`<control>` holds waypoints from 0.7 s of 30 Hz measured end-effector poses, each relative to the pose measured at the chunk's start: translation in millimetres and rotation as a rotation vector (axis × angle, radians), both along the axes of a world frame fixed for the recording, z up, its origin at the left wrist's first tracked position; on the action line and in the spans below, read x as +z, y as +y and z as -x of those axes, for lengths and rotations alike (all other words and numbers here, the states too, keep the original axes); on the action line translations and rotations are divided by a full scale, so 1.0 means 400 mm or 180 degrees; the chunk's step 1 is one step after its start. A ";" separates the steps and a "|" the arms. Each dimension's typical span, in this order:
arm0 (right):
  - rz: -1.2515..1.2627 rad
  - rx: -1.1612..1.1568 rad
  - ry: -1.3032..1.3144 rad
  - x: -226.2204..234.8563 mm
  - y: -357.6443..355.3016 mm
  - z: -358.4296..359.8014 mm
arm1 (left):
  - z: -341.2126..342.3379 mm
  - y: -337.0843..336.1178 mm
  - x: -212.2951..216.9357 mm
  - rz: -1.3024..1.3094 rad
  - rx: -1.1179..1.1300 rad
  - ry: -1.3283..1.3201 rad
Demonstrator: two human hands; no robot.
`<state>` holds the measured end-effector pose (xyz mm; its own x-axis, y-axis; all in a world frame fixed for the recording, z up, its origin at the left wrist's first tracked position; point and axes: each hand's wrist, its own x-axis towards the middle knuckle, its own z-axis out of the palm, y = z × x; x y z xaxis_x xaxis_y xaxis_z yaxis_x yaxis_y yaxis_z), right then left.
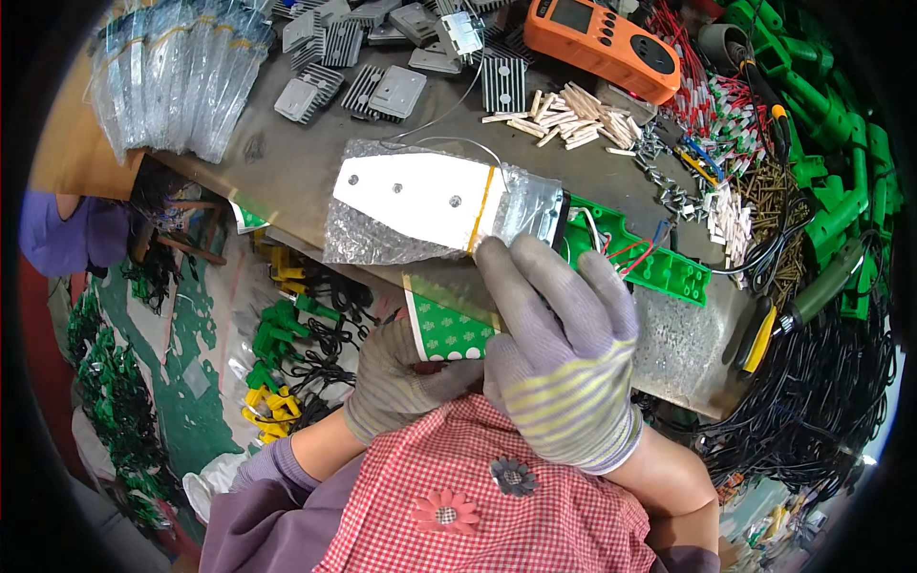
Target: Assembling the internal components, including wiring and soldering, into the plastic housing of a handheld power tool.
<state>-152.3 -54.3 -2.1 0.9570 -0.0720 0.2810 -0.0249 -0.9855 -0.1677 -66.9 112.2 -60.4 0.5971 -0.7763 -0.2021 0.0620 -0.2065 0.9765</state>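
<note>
My left hand point(396, 377), in a grey knit glove, grips a green card with a pale pattern point(449, 325) at the table's near edge, its thumb across the lower side. My right hand point(568, 353), gloved in grey with yellow stripes, has its fingers bent but apart. Its index fingertip touches the near side of a white tapered plate point(411, 196) by a yellow rubber band point(484, 205); the thumb rests beside the card. The plate lies on clear bubble wrap point(363, 239). Right of it are a shiny metal part point(530, 205) and a green plastic housing with wires point(659, 267).
Grey finned metal blocks point(396, 91), an orange meter point(604, 43) and pale sticks point(578, 115) lie along the back. Screws point(673, 191), yellow-handled pliers point(759, 334) and green housings point(841, 191) crowd the right. Bagged pieces point(177, 81) sit far left; black cables point(802, 392) hang at right.
</note>
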 end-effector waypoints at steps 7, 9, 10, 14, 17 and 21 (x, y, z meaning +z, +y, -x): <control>-0.0792 0.0107 -0.1110 0.039 -0.113 0.152 | -0.172 0.062 0.087 -0.1433 -0.2258 -0.1257; -0.1642 -0.0858 -0.1036 -0.015 -0.108 0.177 | -0.183 0.053 0.139 -0.0610 -0.1595 -0.1585; -0.1888 -0.1058 -0.0902 -0.029 -0.098 0.172 | -0.188 0.044 0.162 0.0194 -0.0846 -0.1824; -0.1751 -0.1103 -0.0968 -0.068 -0.099 0.143 | -0.214 -0.168 0.165 0.0272 -0.1685 -0.3522; -0.1565 -0.1019 -0.0882 -0.076 -0.107 0.138 | -0.215 -0.211 0.126 0.0309 -0.1767 -0.3938; -0.1103 -0.0894 -0.0819 -0.083 -0.095 0.130 | -0.204 -0.231 0.122 0.0406 -0.1667 -0.4451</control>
<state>-204.4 -92.3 -35.5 0.7903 -0.4468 0.4192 -0.1955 -0.8323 -0.5187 14.6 19.8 -11.5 -0.0981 -0.9255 0.3658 -0.9641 0.1795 0.1956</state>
